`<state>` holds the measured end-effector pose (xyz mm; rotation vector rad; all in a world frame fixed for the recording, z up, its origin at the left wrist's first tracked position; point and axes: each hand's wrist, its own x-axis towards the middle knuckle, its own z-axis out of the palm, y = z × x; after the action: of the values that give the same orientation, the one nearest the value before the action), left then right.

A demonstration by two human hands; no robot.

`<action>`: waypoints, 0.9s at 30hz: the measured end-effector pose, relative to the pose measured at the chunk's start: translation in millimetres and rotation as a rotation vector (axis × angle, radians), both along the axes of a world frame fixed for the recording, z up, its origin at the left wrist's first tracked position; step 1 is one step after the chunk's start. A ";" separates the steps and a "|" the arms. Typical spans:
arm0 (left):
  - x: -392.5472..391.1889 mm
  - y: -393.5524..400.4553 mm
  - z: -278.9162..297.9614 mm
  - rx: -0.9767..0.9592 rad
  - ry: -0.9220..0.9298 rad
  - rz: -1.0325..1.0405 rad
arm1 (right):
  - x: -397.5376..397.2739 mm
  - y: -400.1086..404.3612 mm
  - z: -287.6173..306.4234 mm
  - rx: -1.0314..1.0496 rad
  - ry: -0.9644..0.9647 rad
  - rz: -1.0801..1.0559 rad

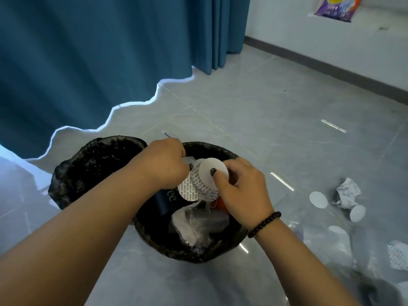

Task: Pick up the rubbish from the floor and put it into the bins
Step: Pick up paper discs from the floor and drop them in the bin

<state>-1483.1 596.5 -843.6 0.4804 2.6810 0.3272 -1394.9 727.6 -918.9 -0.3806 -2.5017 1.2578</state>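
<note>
Your right hand (240, 186) has its grip curled round a stack of round white seal discs (204, 181), thumb pressed on the top disc's face. Your left hand (166, 165) pinches the same stack from the left edge, fingers curled tight, dark nails showing. A thin stick with a blue tip (169, 136) pokes up behind your left hand; cannot tell if the hand holds it. The stack sits at frame centre, directly over the right bin (187, 250), above its rim.

Inside that black-lined bin: crumpled clear plastic (194, 224), a dark blue box with white lettering (165, 202), something orange (220, 203) under your right palm. A second black-lined bin, the left bin (88, 164), touches it on the left, contents not visible.

A dark bead bracelet (263, 224) is on your right wrist.

Rubbish on the floor (265, 120), right side of frame: loose white discs (318, 199), a crumpled printed wrapper (347, 193), a patterned foil piece (398, 257) at the right edge.

Blue curtain (88, 62) fills the upper left. A purple and orange bag (337, 7) lies on a white ledge, upper right.
</note>
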 end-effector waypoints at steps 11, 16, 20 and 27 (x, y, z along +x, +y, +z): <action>6.9 17.3 17.5 0.210 -0.009 0.000 | 9.5 3.0 -11.0 0.112 -0.059 0.052; 16.9 40.0 8.2 0.156 -0.016 -0.113 | 44.1 41.1 -1.8 0.203 -0.103 0.108; 34.7 69.1 5.8 0.108 -0.014 -0.198 | 80.6 86.0 6.8 0.359 -0.262 0.151; 87.6 139.4 0.5 0.052 -0.031 -0.390 | 139.0 164.9 5.8 0.447 -0.607 0.059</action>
<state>-1395.4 735.8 -843.1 0.9843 2.4806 0.2859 -1255.9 892.4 -913.1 -0.6505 -3.2130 0.6128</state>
